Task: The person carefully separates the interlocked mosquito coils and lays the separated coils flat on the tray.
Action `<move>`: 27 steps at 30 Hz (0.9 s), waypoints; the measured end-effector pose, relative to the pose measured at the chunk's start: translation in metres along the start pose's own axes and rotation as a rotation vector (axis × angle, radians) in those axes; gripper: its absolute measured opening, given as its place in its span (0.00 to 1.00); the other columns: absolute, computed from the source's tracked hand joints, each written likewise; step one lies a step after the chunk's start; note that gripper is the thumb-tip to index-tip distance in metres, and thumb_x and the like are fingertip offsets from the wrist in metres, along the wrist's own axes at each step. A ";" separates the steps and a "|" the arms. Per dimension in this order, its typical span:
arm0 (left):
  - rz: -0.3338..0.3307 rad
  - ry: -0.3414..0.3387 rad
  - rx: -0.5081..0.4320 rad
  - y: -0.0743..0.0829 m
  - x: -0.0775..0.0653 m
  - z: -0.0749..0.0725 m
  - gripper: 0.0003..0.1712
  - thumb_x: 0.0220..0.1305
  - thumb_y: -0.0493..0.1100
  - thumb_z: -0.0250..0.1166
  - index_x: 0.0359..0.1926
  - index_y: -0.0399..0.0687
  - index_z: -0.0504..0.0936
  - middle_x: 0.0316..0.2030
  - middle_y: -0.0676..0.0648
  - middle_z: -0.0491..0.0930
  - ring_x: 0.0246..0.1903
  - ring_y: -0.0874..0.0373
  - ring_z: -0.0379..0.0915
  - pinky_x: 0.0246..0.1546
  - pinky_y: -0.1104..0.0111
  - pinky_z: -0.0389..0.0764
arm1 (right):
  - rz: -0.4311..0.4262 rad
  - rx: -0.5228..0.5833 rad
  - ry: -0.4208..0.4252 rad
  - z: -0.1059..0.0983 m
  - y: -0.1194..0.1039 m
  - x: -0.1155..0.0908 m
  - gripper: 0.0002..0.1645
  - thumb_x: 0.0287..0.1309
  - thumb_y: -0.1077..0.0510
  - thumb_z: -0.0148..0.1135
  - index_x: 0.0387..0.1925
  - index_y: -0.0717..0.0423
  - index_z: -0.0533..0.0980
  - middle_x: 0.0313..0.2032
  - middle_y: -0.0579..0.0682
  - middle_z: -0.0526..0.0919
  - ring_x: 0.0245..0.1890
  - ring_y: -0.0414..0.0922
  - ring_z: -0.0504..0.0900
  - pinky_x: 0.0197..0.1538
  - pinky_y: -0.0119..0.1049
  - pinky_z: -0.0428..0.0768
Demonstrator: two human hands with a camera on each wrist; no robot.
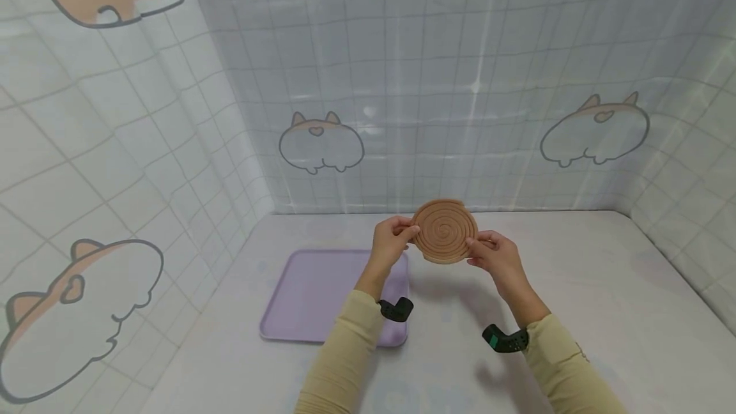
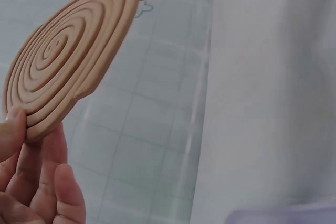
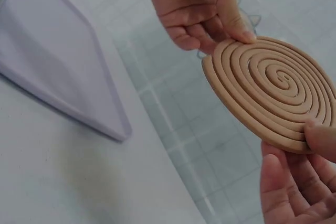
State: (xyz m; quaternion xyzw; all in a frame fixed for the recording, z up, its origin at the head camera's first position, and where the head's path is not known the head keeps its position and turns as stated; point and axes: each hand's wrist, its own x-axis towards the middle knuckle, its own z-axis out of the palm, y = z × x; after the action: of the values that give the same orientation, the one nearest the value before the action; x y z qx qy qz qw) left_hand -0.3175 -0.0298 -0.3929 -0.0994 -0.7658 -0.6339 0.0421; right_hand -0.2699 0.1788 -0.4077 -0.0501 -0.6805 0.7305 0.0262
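Both hands hold up a brown spiral mosquito coil point(image 1: 444, 232), its grooved face turned toward the head camera. My left hand point(image 1: 391, 245) pinches the left edge, thumb on the front face and fingers behind. On the opposite edge my right hand point(image 1: 499, 259) pinches the coil in the same way. Close up in the left wrist view, the coil point(image 2: 63, 51) looks flat, with tightly wound rings. The right wrist view shows the spiral centre of the coil point(image 3: 281, 77) and a stepped outer end near the left thumb.
A light purple tray point(image 1: 310, 296) lies on the white table point(image 1: 575, 299), partly behind the left forearm. Tiled-pattern sheets with corgi drawings hang at the back point(image 1: 448, 94) and sides. Dark bands point(image 1: 395, 309) sit on both wrists.
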 end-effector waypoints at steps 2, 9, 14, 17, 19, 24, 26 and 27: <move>-0.017 0.031 -0.020 -0.001 -0.002 0.001 0.09 0.58 0.41 0.66 0.37 0.38 0.81 0.27 0.46 0.82 0.23 0.62 0.77 0.23 0.71 0.75 | -0.022 0.040 0.038 0.002 -0.001 -0.002 0.21 0.57 0.58 0.62 0.45 0.69 0.68 0.28 0.43 0.80 0.27 0.37 0.81 0.34 0.30 0.81; -0.031 0.112 -0.076 -0.002 -0.009 0.008 0.10 0.56 0.40 0.67 0.36 0.38 0.82 0.28 0.47 0.80 0.23 0.61 0.78 0.22 0.72 0.75 | -0.106 0.026 0.189 0.009 -0.005 -0.005 0.14 0.55 0.61 0.64 0.38 0.67 0.72 0.25 0.44 0.77 0.23 0.36 0.80 0.30 0.30 0.81; -0.015 0.141 -0.114 -0.002 -0.013 0.010 0.11 0.54 0.40 0.68 0.36 0.36 0.82 0.28 0.45 0.79 0.25 0.56 0.81 0.21 0.73 0.75 | -0.155 -0.041 0.251 0.013 -0.009 -0.009 0.15 0.55 0.61 0.64 0.38 0.69 0.72 0.27 0.46 0.76 0.24 0.35 0.79 0.29 0.29 0.80; -0.006 0.150 -0.138 -0.001 -0.013 0.010 0.11 0.54 0.39 0.69 0.36 0.35 0.83 0.28 0.43 0.80 0.26 0.51 0.81 0.21 0.73 0.76 | -0.196 -0.064 0.277 0.014 -0.011 -0.011 0.15 0.54 0.60 0.65 0.37 0.68 0.73 0.27 0.46 0.76 0.24 0.35 0.79 0.27 0.28 0.80; -0.005 0.153 -0.152 0.001 -0.014 0.009 0.11 0.54 0.38 0.69 0.37 0.34 0.83 0.28 0.42 0.80 0.27 0.49 0.82 0.20 0.72 0.76 | -0.227 -0.074 0.288 0.015 -0.012 -0.012 0.14 0.54 0.59 0.65 0.37 0.67 0.74 0.26 0.46 0.76 0.23 0.36 0.78 0.25 0.28 0.79; -0.011 0.160 -0.137 0.022 -0.024 0.004 0.10 0.54 0.36 0.68 0.36 0.32 0.82 0.27 0.42 0.79 0.26 0.49 0.82 0.20 0.72 0.76 | -0.302 -0.093 0.302 0.017 -0.014 -0.014 0.13 0.53 0.60 0.66 0.35 0.65 0.74 0.25 0.46 0.76 0.21 0.36 0.78 0.22 0.27 0.78; 0.001 0.167 -0.131 0.031 -0.029 0.002 0.10 0.54 0.36 0.68 0.35 0.31 0.81 0.26 0.43 0.79 0.25 0.51 0.81 0.20 0.72 0.76 | -0.333 -0.093 0.304 0.017 -0.015 -0.016 0.12 0.53 0.61 0.66 0.35 0.66 0.75 0.25 0.47 0.76 0.21 0.36 0.78 0.22 0.27 0.78; 0.010 0.169 -0.132 0.034 -0.031 0.001 0.10 0.53 0.35 0.68 0.34 0.31 0.81 0.25 0.44 0.79 0.25 0.51 0.81 0.20 0.72 0.76 | -0.347 -0.095 0.306 0.018 -0.016 -0.016 0.12 0.53 0.61 0.66 0.35 0.66 0.75 0.25 0.47 0.76 0.21 0.36 0.78 0.22 0.27 0.78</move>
State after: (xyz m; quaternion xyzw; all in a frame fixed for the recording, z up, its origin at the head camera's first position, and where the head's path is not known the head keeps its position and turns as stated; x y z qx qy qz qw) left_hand -0.2798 -0.0256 -0.3661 -0.0521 -0.7157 -0.6887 0.1034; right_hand -0.2563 0.1608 -0.3904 -0.0438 -0.7008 0.6660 0.2517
